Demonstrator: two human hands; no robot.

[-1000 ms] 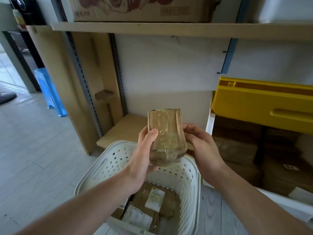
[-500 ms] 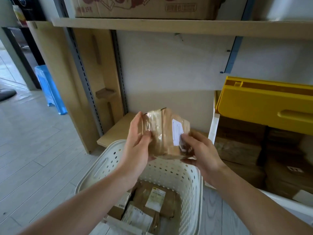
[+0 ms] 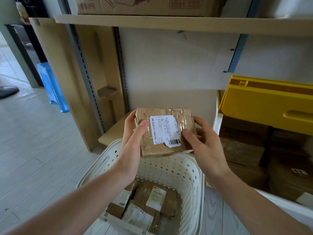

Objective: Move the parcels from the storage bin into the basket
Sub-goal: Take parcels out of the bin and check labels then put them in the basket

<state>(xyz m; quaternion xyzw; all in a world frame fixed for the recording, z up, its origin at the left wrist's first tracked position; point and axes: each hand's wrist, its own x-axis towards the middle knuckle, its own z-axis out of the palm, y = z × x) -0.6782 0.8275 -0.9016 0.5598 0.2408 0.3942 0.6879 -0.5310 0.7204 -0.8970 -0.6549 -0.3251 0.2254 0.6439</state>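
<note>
Under the grip, the white basket (image 3: 184,168) already holds a few parcels (image 3: 152,199). The left hand (image 3: 130,150) and right hand (image 3: 203,146) pinch the brown parcel (image 3: 165,131) by its two sides, thumbs on top, label up. If one hand lets go too soon, it could tip and fall outside the rim. The storage bin (image 3: 254,167), right of the grip, still has boxes. A moment ago the parcel stood on end; now it lies flat.
</note>
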